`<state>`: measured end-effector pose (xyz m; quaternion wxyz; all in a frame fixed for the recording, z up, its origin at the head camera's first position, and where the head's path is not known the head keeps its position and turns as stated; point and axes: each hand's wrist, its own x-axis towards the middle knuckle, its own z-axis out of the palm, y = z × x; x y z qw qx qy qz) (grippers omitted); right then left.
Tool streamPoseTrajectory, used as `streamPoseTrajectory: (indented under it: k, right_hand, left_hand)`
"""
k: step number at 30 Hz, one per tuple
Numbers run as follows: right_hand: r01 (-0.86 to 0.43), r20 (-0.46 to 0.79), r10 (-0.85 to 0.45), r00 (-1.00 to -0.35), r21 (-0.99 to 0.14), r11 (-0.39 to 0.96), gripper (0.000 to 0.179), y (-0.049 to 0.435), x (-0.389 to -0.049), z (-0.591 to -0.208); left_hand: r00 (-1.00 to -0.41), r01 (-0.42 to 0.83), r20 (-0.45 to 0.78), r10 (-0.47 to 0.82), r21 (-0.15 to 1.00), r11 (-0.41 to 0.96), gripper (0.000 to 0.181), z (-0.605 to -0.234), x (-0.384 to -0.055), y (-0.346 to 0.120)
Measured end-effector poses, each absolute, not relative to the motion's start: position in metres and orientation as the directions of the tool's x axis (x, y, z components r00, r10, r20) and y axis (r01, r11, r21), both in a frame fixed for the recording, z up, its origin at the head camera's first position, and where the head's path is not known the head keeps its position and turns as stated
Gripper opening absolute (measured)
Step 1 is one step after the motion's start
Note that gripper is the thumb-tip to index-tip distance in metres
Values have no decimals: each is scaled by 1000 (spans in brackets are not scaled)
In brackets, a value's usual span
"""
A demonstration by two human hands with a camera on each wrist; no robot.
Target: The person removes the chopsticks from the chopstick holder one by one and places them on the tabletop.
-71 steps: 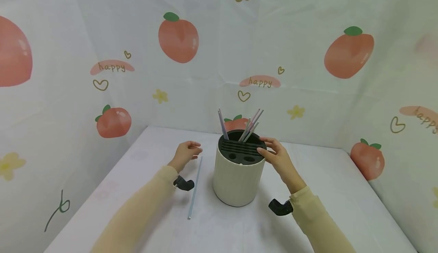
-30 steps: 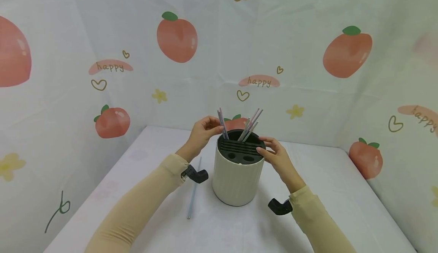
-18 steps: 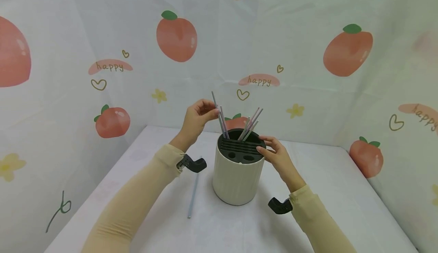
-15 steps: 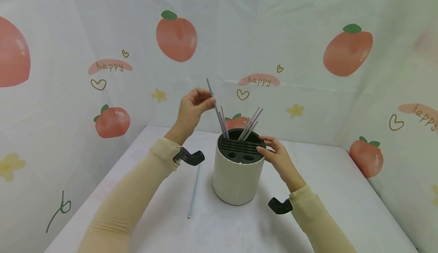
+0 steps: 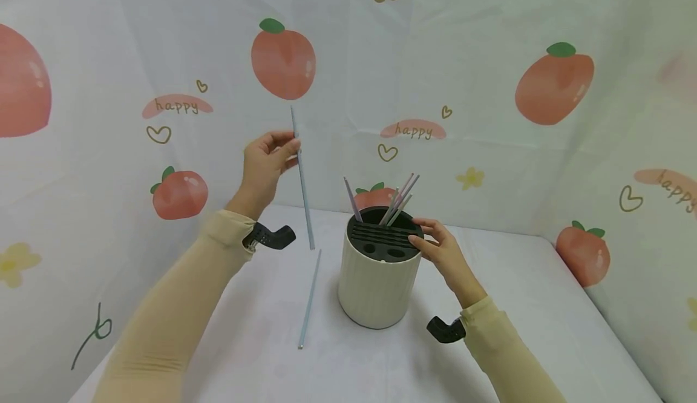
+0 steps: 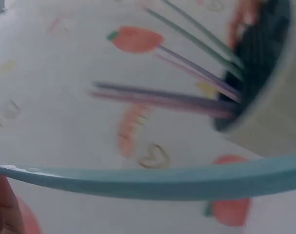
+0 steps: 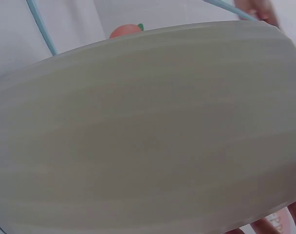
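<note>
My left hand [image 5: 267,170] pinches a thin light-blue stick [image 5: 305,200] near its top, up in the air left of the holder; in the left wrist view this blue stick [image 6: 187,184] crosses the whole picture. A cream utensil holder [image 5: 378,291] with a black slotted insert [image 5: 385,239] stands upright on the table. My right hand [image 5: 443,252] grips the holder's right rim with thumb and fingers. A few pinkish and purple sticks [image 5: 353,200] lean left inside, and several pink and green ones [image 5: 400,200] lean right.
A second light-blue stick [image 5: 309,306] lies on the white table [image 5: 337,373], left of the holder. A white fabric backdrop [image 5: 348,76] with printed peaches closes off the back and sides. Black wrist cameras [image 5: 272,236] jut out from the sleeves.
My left hand reached to the holder, took a blue stick out of its left bunch, then carried it up and to the left. The right hand has stayed on the rim.
</note>
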<state>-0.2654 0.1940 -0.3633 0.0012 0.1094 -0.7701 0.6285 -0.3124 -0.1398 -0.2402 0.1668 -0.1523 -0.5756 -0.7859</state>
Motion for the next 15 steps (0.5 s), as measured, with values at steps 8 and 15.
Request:
streamPoseTrajectory:
  k: [8, 15]
  right_hand:
    - [-172, 142, -165, -976, -968, 182, 48, 194, -265, -363]
    - [-175, 146, -161, -976, -967, 187, 47, 194, -265, -362]
  left_hand:
    - [-995, 94, 94, -20, 995, 17, 33, -345, -321, -148]
    - [-998, -58, -58, -6, 980, 191, 26, -420, -319, -152]
